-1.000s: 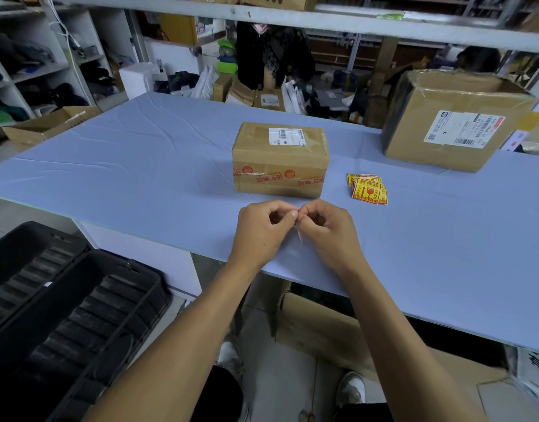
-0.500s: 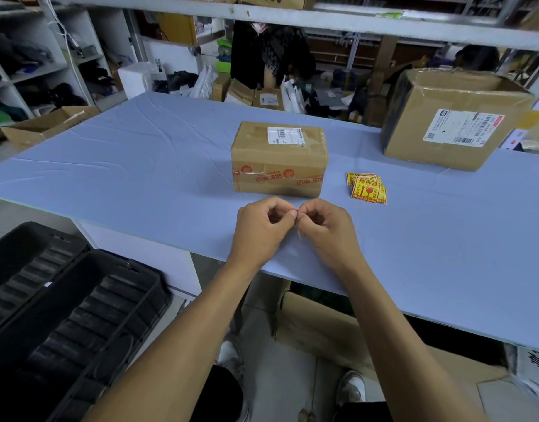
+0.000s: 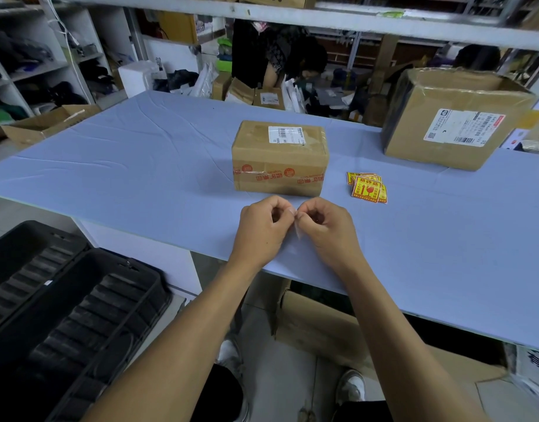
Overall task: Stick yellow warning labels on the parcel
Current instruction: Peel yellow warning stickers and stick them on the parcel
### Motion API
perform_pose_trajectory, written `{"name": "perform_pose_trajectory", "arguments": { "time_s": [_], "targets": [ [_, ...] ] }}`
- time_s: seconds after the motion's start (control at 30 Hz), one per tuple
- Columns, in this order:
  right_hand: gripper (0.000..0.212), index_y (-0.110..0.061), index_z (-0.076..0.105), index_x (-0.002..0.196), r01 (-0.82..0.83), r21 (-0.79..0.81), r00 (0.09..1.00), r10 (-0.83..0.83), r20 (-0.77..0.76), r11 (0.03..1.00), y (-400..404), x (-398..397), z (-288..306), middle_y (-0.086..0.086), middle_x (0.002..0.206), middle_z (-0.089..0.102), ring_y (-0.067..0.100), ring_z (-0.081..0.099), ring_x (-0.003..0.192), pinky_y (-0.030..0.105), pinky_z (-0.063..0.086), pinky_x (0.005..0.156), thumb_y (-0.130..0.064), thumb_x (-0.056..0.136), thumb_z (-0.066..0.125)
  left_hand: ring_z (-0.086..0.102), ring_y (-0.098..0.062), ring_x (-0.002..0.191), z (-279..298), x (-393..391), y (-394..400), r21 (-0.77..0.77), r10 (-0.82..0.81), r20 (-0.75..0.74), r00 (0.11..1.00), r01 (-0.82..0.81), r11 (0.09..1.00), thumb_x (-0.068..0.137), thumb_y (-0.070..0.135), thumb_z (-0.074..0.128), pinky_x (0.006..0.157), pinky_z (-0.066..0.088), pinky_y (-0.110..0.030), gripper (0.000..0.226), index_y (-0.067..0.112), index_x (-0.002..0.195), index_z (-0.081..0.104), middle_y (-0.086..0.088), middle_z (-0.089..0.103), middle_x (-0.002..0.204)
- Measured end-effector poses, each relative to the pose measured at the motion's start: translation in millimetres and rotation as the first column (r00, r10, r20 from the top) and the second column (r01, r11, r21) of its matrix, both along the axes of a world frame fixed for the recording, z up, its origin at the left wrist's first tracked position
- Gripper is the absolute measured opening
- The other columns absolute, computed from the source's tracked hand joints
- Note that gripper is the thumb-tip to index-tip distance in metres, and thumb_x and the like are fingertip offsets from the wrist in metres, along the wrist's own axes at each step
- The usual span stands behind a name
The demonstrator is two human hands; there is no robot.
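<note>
Peeling a label in front of the parcel

Your left hand and right hand stay pinched on one small label, unchanged from a second ago; peeling continues. The parcel waits behind, spare labels right of it.

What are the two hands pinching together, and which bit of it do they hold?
The left hand and right hand pinch a small pale slip at its top edge, probably a label or its backing; too little shows to be sure.

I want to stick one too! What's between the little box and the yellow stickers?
Nothing: in the head view, only bare blue table lies between the small parcel and the yellow stickers.
</note>
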State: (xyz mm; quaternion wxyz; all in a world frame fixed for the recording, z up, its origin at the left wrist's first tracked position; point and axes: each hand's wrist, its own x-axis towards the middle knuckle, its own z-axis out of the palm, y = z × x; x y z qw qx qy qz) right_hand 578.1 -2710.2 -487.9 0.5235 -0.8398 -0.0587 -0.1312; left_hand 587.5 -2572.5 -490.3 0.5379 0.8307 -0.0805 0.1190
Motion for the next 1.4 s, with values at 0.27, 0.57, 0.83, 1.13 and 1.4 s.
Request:
{"name": "perform_pose_trajectory", "arguments": {
  "time_s": [0.27, 0.57, 0.83, 1.13, 1.4],
  "targets": [
    [0.016, -0.016, 0.066, 0.073, 0.009, 0.0, 1.0, -0.009, 0.011, 1.0, 0.1, 0.1, 0.5, -0.011, 0.063, 0.06, 0.0, 0.05, 0.058, 0.011, 0.038, 0.056, -0.008, 0.086, 0.062, 0.065, -0.011, 0.072, 1.7, -1.8, 0.8, -0.03, -0.025, 0.017, 1.0, 0.025, 0.999, 0.092, 0.02, 0.063, 0.069, 0.055, -0.029, 0.015, 0.013, 0.084, 0.073, 0.004, 0.071, 0.075],
    [0.017, -0.015, 0.065, 0.07, -0.006, 0.013, 1.0, 0.006, 0.015, 1.0, 0.0, 0.2, 0.1, -0.008, 0.063, 0.06, 0.001, 0.049, 0.058, 0.011, 0.038, 0.057, -0.009, 0.086, 0.063, 0.069, -0.021, 0.076, 0.9, -0.3, 0.4, -0.082, -0.012, -0.018, 1.0, 0.01, 0.997, 0.093, 0.015, 0.058, 0.075, 0.06, -0.043, 0.021, 0.013, 0.078, 0.071, -0.001, 0.072, 0.075],
    [0.012, -0.01, 0.067, 0.076, -0.001, -0.001, 1.0, 0.001, 0.019, 1.0, -0.1, 0.2, -0.7, -0.009, 0.066, 0.06, -0.001, 0.05, 0.06, 0.012, 0.039, 0.058, -0.008, 0.087, 0.062, 0.068, -0.02, 0.075, -1.5, -0.5, 1.5, -0.073, -0.033, 0.0, 0.999, 0.033, 0.997, 0.09, 0.018, 0.064, 0.074, 0.058, -0.044, 0.013, 0.013, 0.081, 0.072, 0.0, 0.072, 0.076],
    [0.011, -0.007, 0.065, 0.072, 0.045, -0.011, 0.999, -0.045, 0.019, 0.999, 1.3, -2.1, 0.3, -0.007, 0.068, 0.061, 0.003, 0.049, 0.061, 0.014, 0.038, 0.057, -0.008, 0.083, 0.061, 0.069, -0.022, 0.078, -2.2, -2.1, 0.7, -0.074, 0.031, -0.036, 0.999, -0.034, 0.997, 0.092, 0.021, 0.061, 0.074, 0.059, -0.05, 0.015, 0.013, 0.083, 0.07, 0.0, 0.071, 0.078],
    [0.012, -0.01, 0.065, 0.076, 0.139, -0.089, 0.99, -0.141, -0.021, 0.986, -10.7, -7.0, 1.2, -0.009, 0.065, 0.059, 0.003, 0.048, 0.059, 0.019, 0.037, 0.056, -0.009, 0.086, 0.059, 0.069, -0.022, 0.086, -2.1, -1.5, -0.5, -0.019, 0.126, -0.049, 0.991, -0.127, 0.992, 0.095, 0.018, 0.057, 0.077, 0.06, -0.046, 0.014, 0.016, 0.086, 0.068, -0.001, 0.071, 0.086]
  ]
}}
